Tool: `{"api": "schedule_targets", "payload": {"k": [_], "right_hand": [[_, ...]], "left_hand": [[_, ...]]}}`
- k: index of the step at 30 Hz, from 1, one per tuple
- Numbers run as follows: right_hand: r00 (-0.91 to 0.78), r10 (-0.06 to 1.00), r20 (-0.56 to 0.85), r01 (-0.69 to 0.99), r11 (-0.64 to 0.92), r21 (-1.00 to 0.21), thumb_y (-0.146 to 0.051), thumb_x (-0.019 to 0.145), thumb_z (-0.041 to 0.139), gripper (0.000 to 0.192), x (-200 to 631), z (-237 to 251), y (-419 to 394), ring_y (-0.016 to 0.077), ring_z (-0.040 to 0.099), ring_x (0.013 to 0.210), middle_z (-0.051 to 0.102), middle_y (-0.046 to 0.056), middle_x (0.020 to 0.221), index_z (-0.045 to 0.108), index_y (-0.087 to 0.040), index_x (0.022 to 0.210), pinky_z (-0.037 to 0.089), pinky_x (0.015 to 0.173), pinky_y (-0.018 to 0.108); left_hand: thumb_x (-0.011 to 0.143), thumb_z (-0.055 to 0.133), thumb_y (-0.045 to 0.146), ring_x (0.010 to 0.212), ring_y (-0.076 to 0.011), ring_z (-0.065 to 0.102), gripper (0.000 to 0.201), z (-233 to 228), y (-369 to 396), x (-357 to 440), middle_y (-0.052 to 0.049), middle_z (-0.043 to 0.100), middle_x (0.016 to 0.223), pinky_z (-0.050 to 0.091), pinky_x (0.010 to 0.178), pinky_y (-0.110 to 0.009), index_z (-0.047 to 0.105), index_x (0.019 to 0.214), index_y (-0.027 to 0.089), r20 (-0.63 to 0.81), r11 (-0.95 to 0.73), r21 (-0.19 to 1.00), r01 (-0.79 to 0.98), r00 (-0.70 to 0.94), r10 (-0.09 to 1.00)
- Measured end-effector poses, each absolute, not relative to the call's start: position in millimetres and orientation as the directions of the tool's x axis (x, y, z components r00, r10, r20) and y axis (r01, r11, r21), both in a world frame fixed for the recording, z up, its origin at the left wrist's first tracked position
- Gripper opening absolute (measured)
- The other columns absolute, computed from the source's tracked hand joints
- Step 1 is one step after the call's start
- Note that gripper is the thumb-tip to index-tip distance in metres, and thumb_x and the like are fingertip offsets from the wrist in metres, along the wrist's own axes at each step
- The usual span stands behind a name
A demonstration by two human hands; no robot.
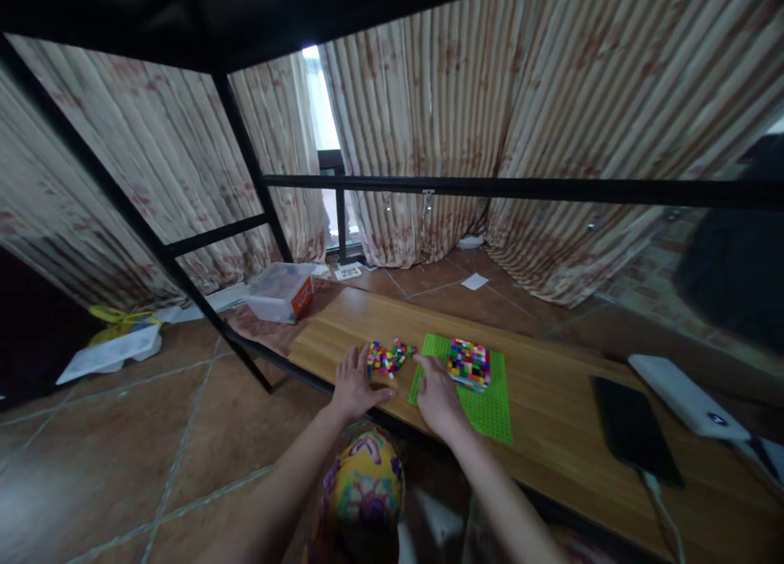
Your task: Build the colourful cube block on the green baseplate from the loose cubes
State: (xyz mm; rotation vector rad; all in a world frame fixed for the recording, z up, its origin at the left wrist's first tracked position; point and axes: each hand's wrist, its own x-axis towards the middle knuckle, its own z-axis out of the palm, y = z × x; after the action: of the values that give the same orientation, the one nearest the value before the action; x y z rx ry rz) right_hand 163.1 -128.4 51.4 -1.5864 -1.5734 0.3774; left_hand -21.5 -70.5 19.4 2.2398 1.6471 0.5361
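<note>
My left hand (354,384) lies on the wooden table top with its fingers spread and its thumb stretched to the right. It borders a small heap of loose, many-coloured toy bricks (383,360). My right hand (438,394) is over the left edge of a green baseplate (495,413). Its index finger points at the right end of the loose bricks, and the thumb is apart from it; I see nothing held there. A block built of multicoloured bricks (469,363) stands on the baseplate, to the right of that hand.
A black phone (634,429) with a white cable and a white power bank (686,397) lie on the right of the table (551,421). A clear plastic box (275,295) stands beyond its left end. Black metal bars (490,187) cross behind and above; curtains hang beyond.
</note>
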Motion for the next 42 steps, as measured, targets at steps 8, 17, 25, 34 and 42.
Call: {"api": "schedule_targets", "payload": {"k": [8, 17, 25, 34, 42], "right_hand": [[0.105, 0.966, 0.236, 0.868, 0.027, -0.496, 0.007, 0.064, 0.047, 0.067, 162, 19, -62, 0.0286, 0.055, 0.119, 0.062, 0.017, 0.123, 0.055, -0.012, 0.127, 0.041, 0.103, 0.041], [0.059, 0.980, 0.192, 0.892, 0.035, -0.450, 0.002, 0.072, 0.042, 0.052, 165, 16, -53, 0.0220, 0.060, 0.107, 0.068, 0.011, 0.112, 0.064, -0.016, 0.115, 0.043, 0.097, 0.032], [0.127, 0.975, 0.182, 0.884, -0.028, -0.467, -0.005, 0.080, 0.049, 0.031, 161, 15, -56, 0.0234, 0.061, 0.097, 0.069, 0.010, 0.099, 0.069, -0.016, 0.102, 0.044, 0.089, 0.032], [0.163, 0.962, 0.219, 0.847, -0.022, -0.532, -0.012, 0.085, 0.047, 0.031, 174, 23, -80, 0.0227, 0.064, 0.096, 0.068, 0.013, 0.105, 0.065, -0.015, 0.111, 0.048, 0.089, 0.035], [0.276, 0.908, 0.316, 0.580, 0.105, -0.808, -0.020, 0.086, 0.051, 0.029, 173, 26, -110, 0.0204, 0.066, 0.087, 0.066, 0.010, 0.099, 0.062, -0.017, 0.113, 0.054, 0.081, 0.036]], "left_hand": [[0.056, 0.072, 0.071, 0.146, -0.0392, 0.018, 0.120, 6, -34, 1, -0.022, 0.025, 0.156, 0.013, 0.117, -0.057, 0.023, 0.151, 0.015, 0.141, -0.419, 0.468, 0.778, 0.402, 0.905], [0.064, 0.071, 0.058, 0.137, -0.0368, 0.034, 0.087, 7, -9, 19, -0.017, 0.045, 0.146, 0.021, 0.114, -0.052, 0.049, 0.138, 0.019, 0.262, -0.682, 0.444, 0.582, 0.643, 0.719], [0.074, 0.064, 0.042, 0.121, -0.0301, 0.050, 0.058, 8, -14, 18, -0.015, 0.058, 0.130, 0.035, 0.106, -0.045, 0.058, 0.124, 0.014, 0.341, -0.728, 0.402, 0.556, 0.646, 0.682], [0.075, 0.064, 0.055, 0.113, -0.0298, 0.053, 0.055, 16, -19, 19, -0.014, 0.062, 0.122, 0.035, 0.101, -0.046, 0.063, 0.113, 0.016, 0.370, -0.753, 0.353, 0.556, 0.656, 0.658], [0.092, 0.046, 0.034, 0.116, -0.0271, 0.053, 0.034, 35, -32, 21, -0.013, 0.064, 0.120, 0.035, 0.103, -0.045, 0.063, 0.114, 0.015, 0.545, -0.661, 0.480, 0.577, 0.394, 0.740]]}}
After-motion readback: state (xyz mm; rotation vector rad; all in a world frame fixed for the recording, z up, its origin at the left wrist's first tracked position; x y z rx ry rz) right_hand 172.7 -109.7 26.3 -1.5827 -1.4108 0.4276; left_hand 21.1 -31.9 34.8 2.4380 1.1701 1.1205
